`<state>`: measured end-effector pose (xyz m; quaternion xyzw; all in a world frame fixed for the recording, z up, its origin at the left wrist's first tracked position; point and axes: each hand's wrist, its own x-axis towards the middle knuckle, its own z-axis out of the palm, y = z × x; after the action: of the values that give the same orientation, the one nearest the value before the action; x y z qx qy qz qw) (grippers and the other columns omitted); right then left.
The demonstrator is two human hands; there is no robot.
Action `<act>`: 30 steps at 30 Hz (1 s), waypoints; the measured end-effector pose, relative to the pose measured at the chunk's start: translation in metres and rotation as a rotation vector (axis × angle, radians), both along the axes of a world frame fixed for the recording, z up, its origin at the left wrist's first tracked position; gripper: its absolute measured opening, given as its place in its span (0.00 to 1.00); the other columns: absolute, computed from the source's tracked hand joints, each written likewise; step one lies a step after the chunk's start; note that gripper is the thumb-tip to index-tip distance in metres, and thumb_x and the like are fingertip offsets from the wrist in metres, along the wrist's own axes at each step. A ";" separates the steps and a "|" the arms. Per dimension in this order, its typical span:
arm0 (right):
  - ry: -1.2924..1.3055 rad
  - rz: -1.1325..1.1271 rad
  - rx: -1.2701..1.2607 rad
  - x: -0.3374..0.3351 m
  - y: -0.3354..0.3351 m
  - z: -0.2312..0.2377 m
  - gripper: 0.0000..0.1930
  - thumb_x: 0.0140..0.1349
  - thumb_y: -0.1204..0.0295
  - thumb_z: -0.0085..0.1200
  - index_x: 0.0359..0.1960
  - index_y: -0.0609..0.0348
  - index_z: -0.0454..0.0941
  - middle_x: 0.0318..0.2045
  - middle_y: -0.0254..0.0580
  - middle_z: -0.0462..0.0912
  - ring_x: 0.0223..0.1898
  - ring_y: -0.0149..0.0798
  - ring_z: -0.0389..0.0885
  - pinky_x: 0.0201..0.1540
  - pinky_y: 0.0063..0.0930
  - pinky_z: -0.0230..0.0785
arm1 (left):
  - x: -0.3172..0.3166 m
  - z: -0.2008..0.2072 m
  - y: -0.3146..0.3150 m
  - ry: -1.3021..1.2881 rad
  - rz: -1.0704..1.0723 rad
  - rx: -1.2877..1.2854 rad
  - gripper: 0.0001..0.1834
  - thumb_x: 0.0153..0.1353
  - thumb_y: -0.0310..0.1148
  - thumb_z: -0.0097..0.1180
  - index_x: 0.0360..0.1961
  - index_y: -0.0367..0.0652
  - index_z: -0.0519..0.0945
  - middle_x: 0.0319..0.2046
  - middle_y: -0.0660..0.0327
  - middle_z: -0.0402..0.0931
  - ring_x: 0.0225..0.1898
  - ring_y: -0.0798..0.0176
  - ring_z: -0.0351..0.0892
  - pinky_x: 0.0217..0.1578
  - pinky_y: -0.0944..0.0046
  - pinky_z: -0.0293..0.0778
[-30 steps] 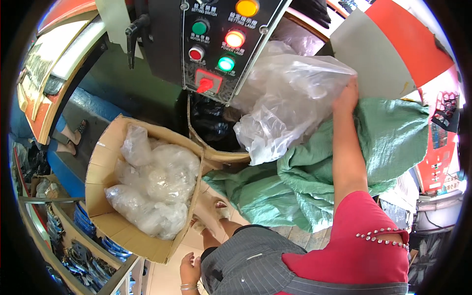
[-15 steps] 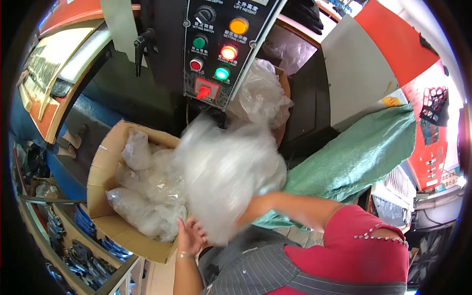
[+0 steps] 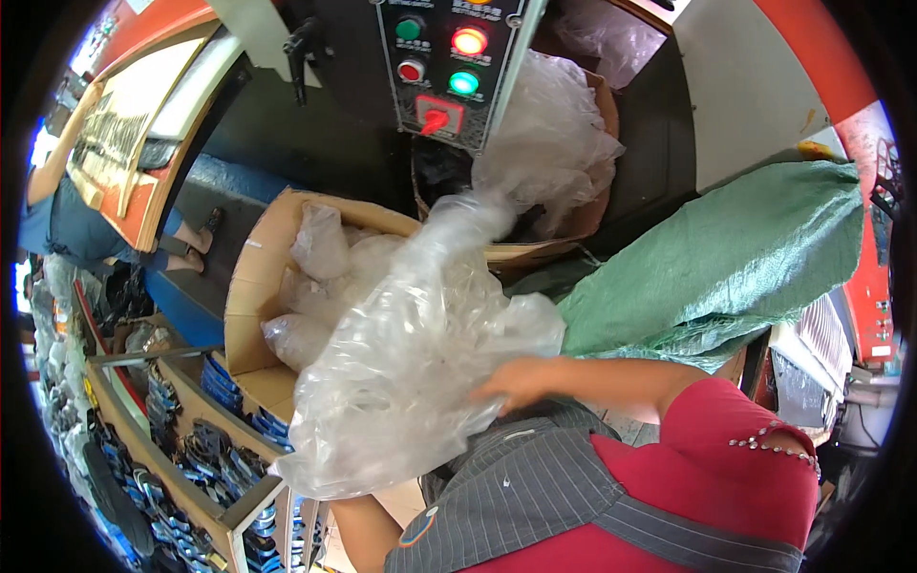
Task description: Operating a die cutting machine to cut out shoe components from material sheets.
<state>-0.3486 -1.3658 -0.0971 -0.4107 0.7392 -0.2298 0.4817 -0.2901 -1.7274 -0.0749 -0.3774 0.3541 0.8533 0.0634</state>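
Note:
A large crumpled clear plastic bag [image 3: 396,382] spreads in front of my torso, and its narrow twisted upper part reaches toward the machine. At its right side is my right hand [image 3: 521,384], slightly blurred, with bent fingers closed on the film. My left forearm [image 3: 368,535] rises from the lower edge and goes behind the bag, which hides my left hand and its fingers. Just beyond the bag stands an open cardboard box [image 3: 250,306] holding several bunched clear plastic bags [image 3: 320,241].
A second carton [image 3: 607,105] with loose plastic film stands under a control panel [image 3: 449,72] with lit lamps. To the right lies a green woven sack [image 3: 712,263]. Divided shelves [image 3: 205,458] with blue and dark parts stand at the left. Another person [image 3: 72,220] is beside a bench, far left.
The plastic bag has spread out and moved lower left, covering my left hand, which showed open before. My right hand has come into sight on it. The view has shifted.

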 end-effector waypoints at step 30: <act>0.442 -2.172 -1.439 -0.107 0.247 0.173 0.21 0.66 0.66 0.48 0.59 0.60 0.65 0.42 0.38 0.77 0.41 0.37 0.77 0.46 0.32 0.72 | -0.123 0.020 0.045 0.529 -0.218 -0.344 0.26 0.61 0.35 0.53 0.61 0.43 0.66 0.57 0.57 0.66 0.57 0.63 0.65 0.53 0.62 0.67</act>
<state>-0.4555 -1.1191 0.0760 0.1960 0.4665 -0.7638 -0.4008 -0.4133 -1.6825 -0.0551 -0.1077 0.5357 0.8375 -0.0044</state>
